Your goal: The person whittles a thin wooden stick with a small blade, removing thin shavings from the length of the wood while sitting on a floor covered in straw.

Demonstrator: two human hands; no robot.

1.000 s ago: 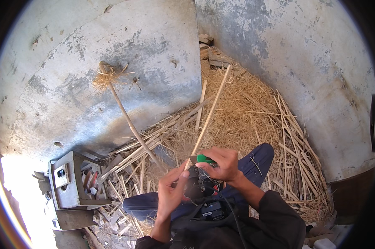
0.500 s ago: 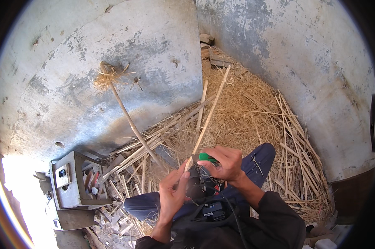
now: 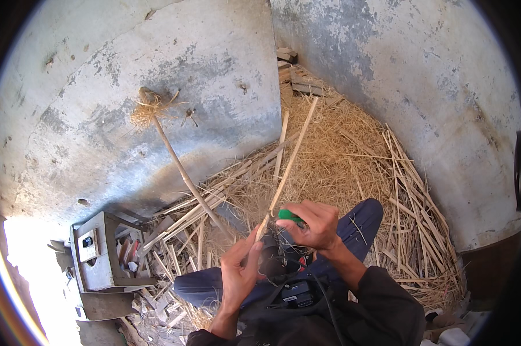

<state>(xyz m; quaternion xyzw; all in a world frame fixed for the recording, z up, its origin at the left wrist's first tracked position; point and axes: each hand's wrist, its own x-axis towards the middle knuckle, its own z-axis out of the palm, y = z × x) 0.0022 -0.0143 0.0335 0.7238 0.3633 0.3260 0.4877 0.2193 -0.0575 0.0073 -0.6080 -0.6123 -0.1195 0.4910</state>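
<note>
A long pale wooden strip [image 3: 295, 150] slants up and away from me, over the shavings. My left hand [image 3: 239, 265] is closed on its near end, thumb and fingers pinching it. Just past those fingers the strip has a bend or notch. My right hand [image 3: 317, 226] is wrapped round a green-handled tool [image 3: 289, 215], close to the right side of that notch. The tool's working end is too small and blurred to make out. Both hands are over my lap, between my bent legs in dark blue trousers [image 3: 360, 225].
Straw-like shavings [image 3: 344, 135] heap up in the corner between two stained walls [image 3: 214, 75]. Loose strips [image 3: 413, 213] lie along the right side. A stick with a fibre-wrapped head [image 3: 180, 164] leans at the left wall, near an overturned wooden stool [image 3: 105, 254].
My right hand with the green-handled tool has shifted slightly right, away from the strip. The strip's far end has dipped a little, and the notch shows more clearly. My left hand stays nearly still.
</note>
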